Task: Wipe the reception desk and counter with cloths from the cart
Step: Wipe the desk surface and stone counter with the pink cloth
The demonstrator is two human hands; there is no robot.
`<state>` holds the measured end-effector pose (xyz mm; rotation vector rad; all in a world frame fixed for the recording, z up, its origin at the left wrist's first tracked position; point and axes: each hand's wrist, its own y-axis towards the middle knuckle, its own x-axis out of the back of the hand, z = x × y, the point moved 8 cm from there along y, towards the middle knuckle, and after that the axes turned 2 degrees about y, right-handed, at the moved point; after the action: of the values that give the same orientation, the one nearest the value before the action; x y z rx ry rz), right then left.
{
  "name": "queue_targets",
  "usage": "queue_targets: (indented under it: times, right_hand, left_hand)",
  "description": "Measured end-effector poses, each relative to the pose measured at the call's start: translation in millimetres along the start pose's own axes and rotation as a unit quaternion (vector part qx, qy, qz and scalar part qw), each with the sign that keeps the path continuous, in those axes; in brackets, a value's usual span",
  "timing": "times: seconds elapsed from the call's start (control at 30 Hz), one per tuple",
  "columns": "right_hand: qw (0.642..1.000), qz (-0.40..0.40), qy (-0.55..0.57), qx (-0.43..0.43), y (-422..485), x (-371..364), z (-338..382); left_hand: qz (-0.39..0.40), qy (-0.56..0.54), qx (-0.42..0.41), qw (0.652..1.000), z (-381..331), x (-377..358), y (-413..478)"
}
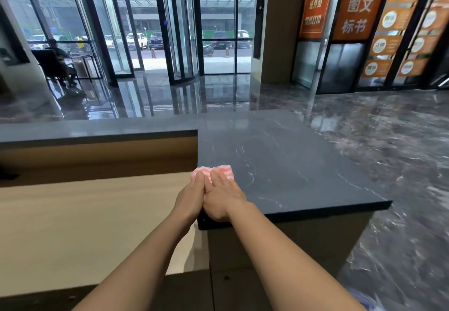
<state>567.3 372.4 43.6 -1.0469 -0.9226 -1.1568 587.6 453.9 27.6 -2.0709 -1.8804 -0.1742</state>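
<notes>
A pink-and-white striped cloth lies on the dark marble counter, at its left edge. My left hand and my right hand lie side by side, flat, fingers forward, pressing on the near part of the cloth. My left hand sits over the counter's left edge, its fingertips on the cloth. Most of the cloth is hidden under my fingers. Lower and to the left lies the pale wooden desk surface.
A long dark counter ledge runs left above the desk. Beyond it are a glossy marble floor, glass revolving doors and a seated person at far left. Orange signs hang at right. The cart is out of view.
</notes>
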Motion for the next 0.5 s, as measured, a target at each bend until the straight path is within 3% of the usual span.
queue_targets:
  times: [0.2, 0.23, 0.27, 0.3, 0.33, 0.4, 0.5]
  right_hand:
    - [0.998, -0.031, -0.007, 0.057, -54.5, -9.0, -0.2]
    - [0.997, -0.040, -0.015, 0.066, -64.2, -7.9, -1.2]
    - [0.996, -0.048, -0.025, 0.074, -71.3, -7.2, -2.9]
    - [0.995, -0.058, -0.034, 0.076, -78.3, -4.8, -6.4]
    - [0.994, -0.072, -0.038, 0.074, -82.7, -2.0, -12.7]
    - [0.992, -0.109, -0.039, 0.051, -89.9, 5.9, -30.6]
    - [0.990, -0.137, -0.036, 0.009, -100.8, 14.0, -64.2]
  left_hand:
    - [0.005, 0.012, -0.001, 1.000, 4.2, -1.0, -62.3]
    - [0.005, 0.031, -0.012, 0.999, 3.8, -0.7, -70.8]
    - [0.000, 0.118, -0.056, 0.991, -0.9, -0.3, -76.9]
    - [-0.014, 0.254, -0.116, 0.960, -7.3, -1.5, -82.7]
    - [-0.038, 0.388, -0.178, 0.904, -15.1, -5.5, -88.3]
    - [-0.061, 0.530, -0.297, 0.792, -27.8, -23.2, -99.2]
    - [-0.042, 0.560, -0.345, 0.752, -39.1, -51.3, -100.6]
